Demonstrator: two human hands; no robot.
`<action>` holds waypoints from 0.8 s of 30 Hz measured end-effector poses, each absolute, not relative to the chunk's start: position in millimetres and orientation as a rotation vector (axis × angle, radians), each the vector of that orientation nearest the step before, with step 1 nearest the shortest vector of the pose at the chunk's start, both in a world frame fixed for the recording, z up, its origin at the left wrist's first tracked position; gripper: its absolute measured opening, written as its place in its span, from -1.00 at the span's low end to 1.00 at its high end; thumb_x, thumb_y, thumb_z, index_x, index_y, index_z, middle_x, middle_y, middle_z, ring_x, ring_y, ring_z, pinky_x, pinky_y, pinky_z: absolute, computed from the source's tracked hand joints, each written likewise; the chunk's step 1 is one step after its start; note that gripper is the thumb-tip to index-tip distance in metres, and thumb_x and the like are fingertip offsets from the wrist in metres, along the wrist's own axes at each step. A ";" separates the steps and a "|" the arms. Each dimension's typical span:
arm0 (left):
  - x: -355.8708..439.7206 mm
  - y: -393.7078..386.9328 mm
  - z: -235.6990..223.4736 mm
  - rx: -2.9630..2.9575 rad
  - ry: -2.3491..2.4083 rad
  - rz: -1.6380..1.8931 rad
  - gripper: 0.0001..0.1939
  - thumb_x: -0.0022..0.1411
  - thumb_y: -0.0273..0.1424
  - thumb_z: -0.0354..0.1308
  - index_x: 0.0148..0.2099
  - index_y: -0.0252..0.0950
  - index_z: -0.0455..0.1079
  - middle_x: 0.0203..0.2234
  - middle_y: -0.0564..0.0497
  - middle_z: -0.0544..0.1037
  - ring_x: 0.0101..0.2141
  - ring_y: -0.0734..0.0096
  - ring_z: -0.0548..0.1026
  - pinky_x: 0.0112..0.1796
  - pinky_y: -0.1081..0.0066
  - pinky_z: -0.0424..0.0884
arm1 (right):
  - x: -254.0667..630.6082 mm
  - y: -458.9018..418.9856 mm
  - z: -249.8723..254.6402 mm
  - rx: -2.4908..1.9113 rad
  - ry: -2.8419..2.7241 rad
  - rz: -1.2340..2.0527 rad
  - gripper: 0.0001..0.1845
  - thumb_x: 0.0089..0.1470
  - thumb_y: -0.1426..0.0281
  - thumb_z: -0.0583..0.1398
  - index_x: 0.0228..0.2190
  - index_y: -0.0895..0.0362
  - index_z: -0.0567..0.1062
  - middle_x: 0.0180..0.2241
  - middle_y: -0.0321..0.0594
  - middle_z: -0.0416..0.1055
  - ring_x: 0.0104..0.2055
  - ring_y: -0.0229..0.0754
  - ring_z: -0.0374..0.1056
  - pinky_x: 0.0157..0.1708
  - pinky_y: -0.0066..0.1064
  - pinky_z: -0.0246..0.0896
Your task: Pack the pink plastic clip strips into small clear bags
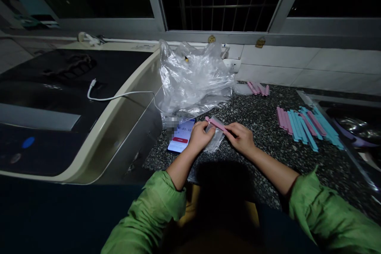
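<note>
Pink strip: the slim pink strip is up between both hands, over the counter, tilted down toward the right, knobbed end at upper left.
Small bag: clear small bag hangs under and behind the strip; can't tell if the strip is clamped over it.
Left hand: left hand has thumb and fingers closed on the strip's left part and the bag next to it.
Right hand: right hand pinches the strip's right end, thumb and fingers together.
Phone: lit phone lies just beyond the left hand, partly covered by it; timer digits and a red button on screen.
Big plastic: crumpled clear plastic heap behind the hands, against the tiled wall.
Strip pile: right of the right hand, well apart from it, pink strips and blue strips laid roughly side by side, some overlapping.
Back group: a few pink pieces near the wall, clear plastic beside them.
Counter: dark speckled countertop.
Far right: purple-rimmed pan, partly out of frame.
Left side: appliance with dark lid, white cable lying across it.
Window: barred window above, dark outside.
</note>
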State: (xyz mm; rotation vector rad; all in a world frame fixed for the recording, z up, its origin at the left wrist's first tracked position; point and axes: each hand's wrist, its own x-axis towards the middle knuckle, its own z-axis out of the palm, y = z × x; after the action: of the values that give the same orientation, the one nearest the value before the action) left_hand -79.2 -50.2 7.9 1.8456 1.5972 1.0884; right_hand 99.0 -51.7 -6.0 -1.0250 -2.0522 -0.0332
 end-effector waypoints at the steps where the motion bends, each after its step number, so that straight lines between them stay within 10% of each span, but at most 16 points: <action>1: -78.9 -50.2 8.2 1.839 1.588 1.087 -0.87 0.03 -0.38 0.10 -0.48 -0.32 0.39 -0.57 0.05 0.42 -0.39 0.38 0.36 -0.30 0.41 0.25 | 99.1 -51.7 -5.9 -1.027 -2.056 -0.036 -0.83 0.07 0.33 0.13 -0.31 0.09 0.51 -0.40 -0.18 0.47 -0.35 -0.22 0.39 -0.37 -0.41 0.30; 24: -73.8 -53.1 10.4 1.568 1.354 1.205 -0.79 0.05 -0.30 0.11 -0.39 -0.36 0.43 -0.53 0.03 0.48 -0.45 0.43 0.37 -0.35 0.46 0.26 | 104.1 -55.5 -2.5 -1.084 -2.117 -0.120 -0.80 0.10 0.31 0.11 -0.31 0.06 0.51 -0.41 -0.20 0.48 -0.35 -0.22 0.37 -0.36 -0.41 0.27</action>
State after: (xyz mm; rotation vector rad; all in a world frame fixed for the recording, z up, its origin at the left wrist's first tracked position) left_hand -73.8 -53.1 10.4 1.5685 1.3542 1.2050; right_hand 104.1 -55.5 -2.5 -1.0836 -2.1174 -0.1196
